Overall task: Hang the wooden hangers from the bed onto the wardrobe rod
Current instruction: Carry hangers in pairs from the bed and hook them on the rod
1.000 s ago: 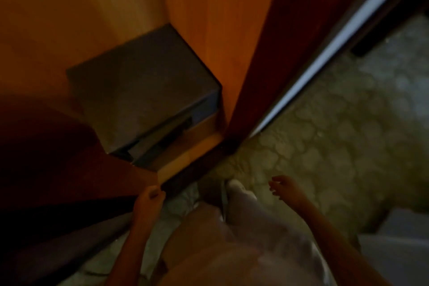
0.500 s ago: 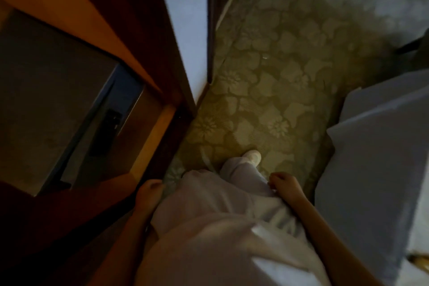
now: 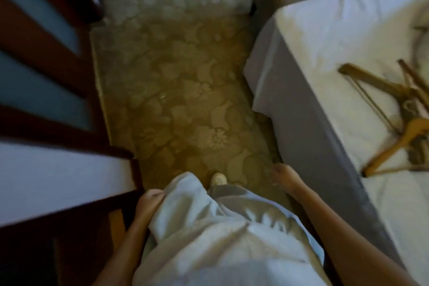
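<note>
Step in hand looked like the walk over for a pickup: both hands were empty and nothing was gripped. Left hand [image 3: 148,202] hung loosely curled against the pale trousers, next to the dark wardrobe frame [image 3: 69,123]. Right hand [image 3: 284,177] hung by the bed [image 3: 308,123] edge, fingers loosely bent and blurred, holding nothing. The wooden hangers [image 3: 394,121] lay in a tangled pile on the white sheet, well apart from either hand, hooks and bars crossed over each other. The rod wasn't in view. Next move, as I read it: step to the bed, reach with the right hand, and pull one hanger clear of the tangle before lifting. The patterned carpet [image 3: 181,90] between the two was unobstructed.
</note>
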